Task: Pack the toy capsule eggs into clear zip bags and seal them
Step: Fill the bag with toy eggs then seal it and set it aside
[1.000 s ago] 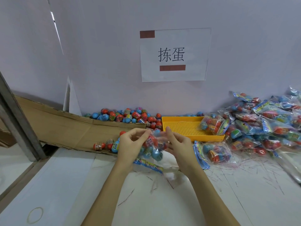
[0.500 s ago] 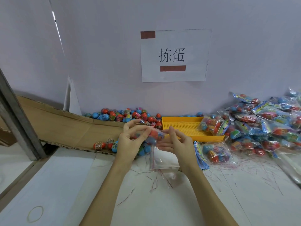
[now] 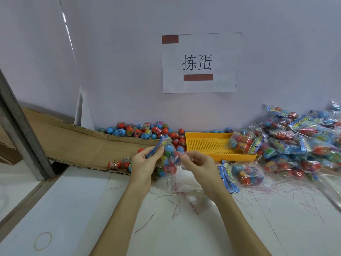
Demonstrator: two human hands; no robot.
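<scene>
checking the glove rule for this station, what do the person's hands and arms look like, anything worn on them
Both are bare. The left hand and right hand show no gloves, and no rings can be seen on the fingers that show. Both forearms are uncovered all the way to the bottom edge of the head view, with no sleeve, watch or wristband in sight. Nails look short and plain, though they are too small to judge closely.

A clear zip bag (image 3: 167, 159) stuffed with red and blue capsule eggs (image 3: 168, 149) hangs tilted between both hands' fingers (image 3: 160, 149), pinched at its top edge.
</scene>
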